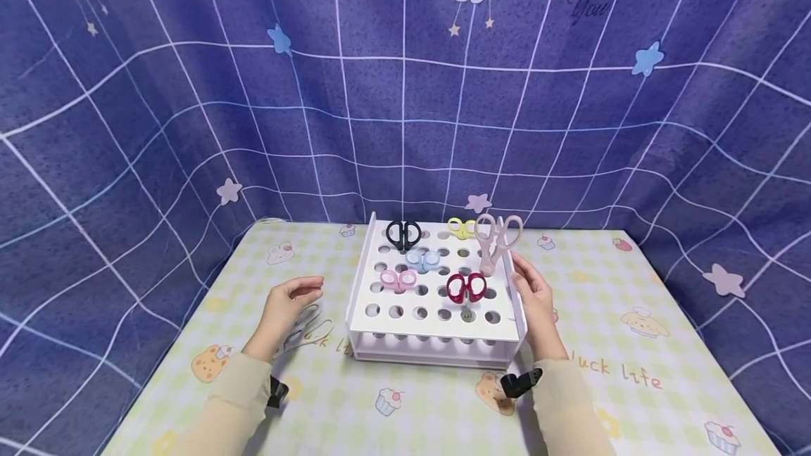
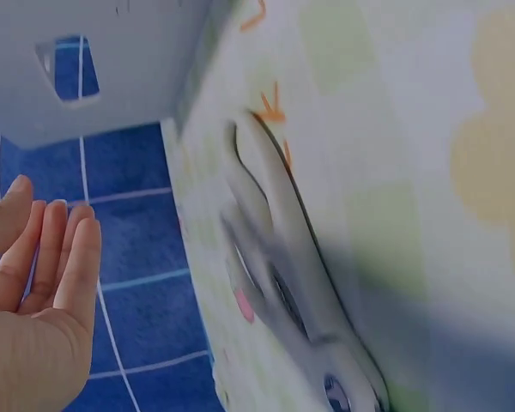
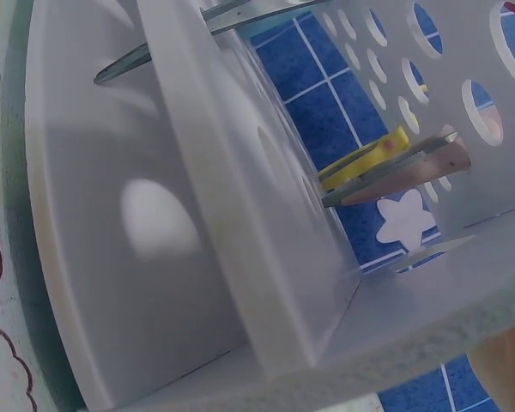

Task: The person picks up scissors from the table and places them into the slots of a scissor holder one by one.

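Note:
A white rack (image 1: 374, 329) with rows of round holes stands mid-table in the head view. Several pairs of scissors sit handles-up in it: black scissors (image 1: 403, 236), yellow scissors (image 1: 460, 229), light blue scissors (image 1: 422, 260), pink scissors (image 1: 398, 279), red scissors (image 1: 466, 288) and larger pale pink scissors (image 1: 489, 262). Left of the rack, grey scissors (image 2: 313, 283) lie on the table. My left hand (image 1: 286, 312) hovers beside these, fingers loosely bent, holding nothing. At the rack's right side panel is my right hand (image 1: 537, 305), fingers extended along its outer face; part of it is hidden in the right wrist view.
A checked tablecloth (image 1: 437, 407) with cartoon prints covers the table. Behind and at both sides hangs a blue grid-patterned curtain (image 1: 405, 139). The rack's left side panel has a cut-out hole. Blades show below the top plate in the right wrist view.

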`<state>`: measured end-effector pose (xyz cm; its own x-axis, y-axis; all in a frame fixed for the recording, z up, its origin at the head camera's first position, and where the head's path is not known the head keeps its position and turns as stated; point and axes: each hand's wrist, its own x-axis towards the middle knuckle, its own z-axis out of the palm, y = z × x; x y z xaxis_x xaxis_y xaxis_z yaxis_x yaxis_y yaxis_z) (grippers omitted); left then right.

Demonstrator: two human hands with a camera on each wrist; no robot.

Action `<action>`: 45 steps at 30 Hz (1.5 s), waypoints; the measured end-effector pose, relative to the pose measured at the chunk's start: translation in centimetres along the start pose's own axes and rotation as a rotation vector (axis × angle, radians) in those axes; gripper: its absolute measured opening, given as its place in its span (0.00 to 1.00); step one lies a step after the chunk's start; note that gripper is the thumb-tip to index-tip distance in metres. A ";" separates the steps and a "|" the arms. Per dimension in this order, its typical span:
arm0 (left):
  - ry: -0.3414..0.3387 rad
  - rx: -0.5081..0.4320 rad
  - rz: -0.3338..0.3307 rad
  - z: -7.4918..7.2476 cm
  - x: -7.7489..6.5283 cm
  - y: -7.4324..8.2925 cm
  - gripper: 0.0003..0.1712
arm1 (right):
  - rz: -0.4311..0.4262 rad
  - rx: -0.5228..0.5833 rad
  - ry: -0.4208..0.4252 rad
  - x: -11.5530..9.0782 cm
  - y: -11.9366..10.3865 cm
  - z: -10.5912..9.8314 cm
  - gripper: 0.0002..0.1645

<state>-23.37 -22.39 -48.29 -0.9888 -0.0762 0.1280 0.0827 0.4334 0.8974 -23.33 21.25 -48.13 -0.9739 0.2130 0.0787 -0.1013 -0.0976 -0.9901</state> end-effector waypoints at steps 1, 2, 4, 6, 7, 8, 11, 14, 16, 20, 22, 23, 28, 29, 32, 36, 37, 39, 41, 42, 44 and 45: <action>-0.004 0.002 0.003 -0.2 0.1 -0.2 0.19 | 0.002 -0.003 0.001 0.0 0.0 0.0 0.25; -0.008 0.008 0.006 -0.3 0.2 -0.3 0.19 | 0.002 -0.003 0.004 0.1 0.0 -0.1 0.25; -0.012 0.026 0.013 -0.5 0.4 -0.7 0.19 | 0.000 0.001 0.009 0.1 0.0 -0.2 0.25; -0.017 0.044 0.020 -0.7 0.6 -0.9 0.19 | -0.008 0.009 0.012 0.2 0.0 -0.3 0.25; -0.018 0.057 0.019 -0.7 0.7 -1.1 0.20 | -0.010 0.009 0.014 0.2 0.0 -0.3 0.25; -0.020 0.069 0.017 -0.8 0.9 -1.2 0.21 | -0.012 0.010 0.015 0.2 0.0 -0.3 0.25; -0.021 0.116 0.005 -0.9 1.4 -1.7 0.23 | -0.009 0.004 0.023 0.2 -0.1 -0.4 0.25; -0.044 0.158 -0.005 -1.0 1.8 -2.2 0.23 | -0.006 0.003 0.026 0.0 -0.2 -0.4 0.25; -0.065 0.187 -0.008 -1.2 2.0 -2.4 0.23 | -0.007 0.004 0.024 0.0 -0.3 -0.3 0.25; -0.101 0.263 -0.023 -1.9 2.2 -2.7 0.20 | -0.004 0.007 0.004 0.0 -0.4 -0.3 0.25; -0.117 0.299 -0.021 -2.2 2.3 -2.7 0.19 | -0.001 0.006 -0.002 0.0 -0.4 -0.2 0.25; -0.121 0.314 -0.025 -2.3 2.3 -2.8 0.18 | 0.001 0.004 -0.003 0.0 -0.4 -0.2 0.25; -0.146 0.313 -0.044 -2.6 2.3 -3.2 0.16 | 0.004 -0.003 -0.003 0.0 -0.3 -0.1 0.25; -0.150 0.297 -0.053 -2.6 2.3 -3.3 0.16 | 0.004 -0.006 -0.003 0.0 -0.3 -0.1 0.25; -0.157 0.270 -0.067 -2.7 2.1 -3.7 0.17 | 0.005 -0.007 -0.006 0.0 -0.3 0.0 0.25; -0.157 0.289 -0.080 -2.9 2.1 -4.3 0.18 | 0.003 -0.012 -0.009 -0.1 -0.2 0.1 0.25; -0.155 0.296 -0.087 -2.9 2.2 -4.5 0.19 | 0.003 -0.013 -0.010 -0.1 -0.2 0.1 0.25; -0.153 0.308 -0.099 -2.9 2.2 -4.7 0.19 | 0.001 -0.010 -0.011 -0.1 -0.1 0.1 0.25; -0.144 0.297 -0.133 -2.9 2.3 -4.9 0.19 | 0.002 -0.001 -0.010 -0.1 -0.1 0.1 0.25; -0.141 0.291 -0.146 -2.9 2.4 -4.9 0.19 | 0.003 0.003 -0.011 -0.1 -0.1 0.1 0.25; -0.138 0.281 -0.167 -2.8 2.4 -5.0 0.19 | 0.004 0.006 -0.009 -0.1 -0.1 0.0 0.25; -0.132 0.273 -0.179 -2.8 2.4 -5.0 0.18 | 0.004 0.008 -0.009 -0.1 0.0 0.0 0.25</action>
<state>-25.79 -27.25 -51.32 -0.9936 -0.0641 -0.0932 -0.1124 0.6492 0.7522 -23.23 21.21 -48.09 -0.9760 0.2043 0.0756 -0.0989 -0.1061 -0.9894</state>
